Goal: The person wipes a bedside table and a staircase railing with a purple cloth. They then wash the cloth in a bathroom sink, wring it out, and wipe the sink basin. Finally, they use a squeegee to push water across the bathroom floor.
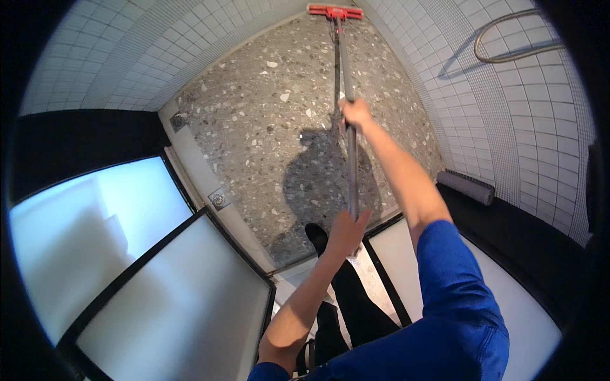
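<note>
A sponge mop with a red head [335, 12] reaches away from me, its head at the far corner of a speckled terrazzo floor [267, 105]. The mop's grey metal pole [346, 71] runs back towards my body. Around the middle of that pole my right hand [356, 114] is closed. Lower down, near the pole's end, my left hand [347, 231] grips it, with the thumb pointing up along the pole. A dark shadow of me and the mop falls across the floor.
White tiled walls meet behind the mop head. Two floor drains [218, 198] [179, 121] sit in the pale left-hand strip. Black-framed frosted panels [181, 305] stand at left and right. A rolled grey mat [466, 186] lies by the right wall, below a metal shower hose [495, 59].
</note>
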{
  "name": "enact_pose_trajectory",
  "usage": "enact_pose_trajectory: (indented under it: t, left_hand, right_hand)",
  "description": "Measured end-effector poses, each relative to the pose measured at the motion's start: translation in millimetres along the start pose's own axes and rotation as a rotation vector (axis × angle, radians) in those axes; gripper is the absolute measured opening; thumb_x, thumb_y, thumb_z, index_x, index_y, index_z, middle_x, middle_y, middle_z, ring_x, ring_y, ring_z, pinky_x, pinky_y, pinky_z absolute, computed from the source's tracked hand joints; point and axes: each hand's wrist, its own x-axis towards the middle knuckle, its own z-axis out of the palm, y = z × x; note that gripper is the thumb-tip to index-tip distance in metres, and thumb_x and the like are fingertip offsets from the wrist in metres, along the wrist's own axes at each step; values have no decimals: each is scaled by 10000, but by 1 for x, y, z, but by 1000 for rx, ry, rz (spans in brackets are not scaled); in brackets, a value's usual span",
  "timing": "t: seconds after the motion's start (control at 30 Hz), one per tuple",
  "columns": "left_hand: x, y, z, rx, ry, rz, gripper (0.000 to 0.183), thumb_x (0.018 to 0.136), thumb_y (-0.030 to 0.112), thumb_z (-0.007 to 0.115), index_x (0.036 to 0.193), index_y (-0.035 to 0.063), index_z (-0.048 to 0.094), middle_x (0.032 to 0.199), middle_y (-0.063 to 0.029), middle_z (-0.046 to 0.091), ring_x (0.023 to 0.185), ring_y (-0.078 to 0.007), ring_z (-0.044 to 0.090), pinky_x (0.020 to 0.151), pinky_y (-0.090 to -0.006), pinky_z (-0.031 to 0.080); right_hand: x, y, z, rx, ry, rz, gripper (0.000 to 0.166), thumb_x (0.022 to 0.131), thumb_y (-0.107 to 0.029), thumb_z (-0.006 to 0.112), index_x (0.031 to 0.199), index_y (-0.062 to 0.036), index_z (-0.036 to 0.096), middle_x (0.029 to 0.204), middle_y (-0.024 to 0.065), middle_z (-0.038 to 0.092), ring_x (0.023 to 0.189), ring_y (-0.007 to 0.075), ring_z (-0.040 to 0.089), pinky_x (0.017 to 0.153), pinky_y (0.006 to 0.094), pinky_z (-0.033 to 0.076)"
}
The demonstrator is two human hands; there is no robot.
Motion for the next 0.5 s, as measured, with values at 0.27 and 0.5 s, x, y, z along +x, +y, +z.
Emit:
enact_pose_trajectory:
  t: [0.27,0.5]
  left_hand:
    - [-74,-57,65,75,-37,-4,318,866,194,585,1007,-45,429,622,-135,569,438,-216,580,403,-346,468]
    - [-211,-123,46,273,-194,-202,342,844,244,597,1020,-32,500,872,-300,617,850,-459,608,720,-512,496]
  right_hand:
    - [-36,27,-46,-589,129,64,416,682,-210,677,1003,42,598,979,237,646,943,346,639,805,408,519]
    - [-141,136,-61,-314,172,321,395,698,-127,612,1063,21,589,944,229,651,894,349,643,744,404,512]
